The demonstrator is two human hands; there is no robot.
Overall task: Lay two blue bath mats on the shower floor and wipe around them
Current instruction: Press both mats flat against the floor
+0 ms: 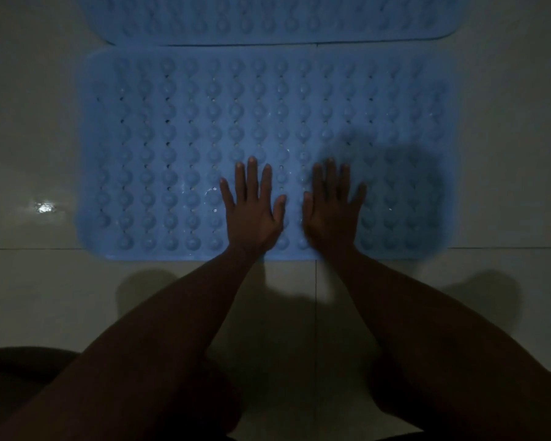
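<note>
Dim overhead view. Near mat (236,122) lies flat on the tiled shower floor (29,138), filling the frame centre. Far mat (268,23) sits at 12 o'clock, its edge just beside or touching the near one, partly cut off by the frame. Left hand (252,208) and right hand (331,211) are both flat, fingers spread, palms down on the near mat toward 6 o'clock, close together, holding nothing. Likely pressing it down to seat it. Mats look like soft flexible rubber, bumpy with drain holes, light, probably floppy when lifted; wet glints suggest slippery. Best grip: pinch a corner or the plain border edge, not the bumps. Bright reflection (45,207) at 9 o'clock, so floor looks wet. No cloth visible; wiping not started, by my read.
</note>
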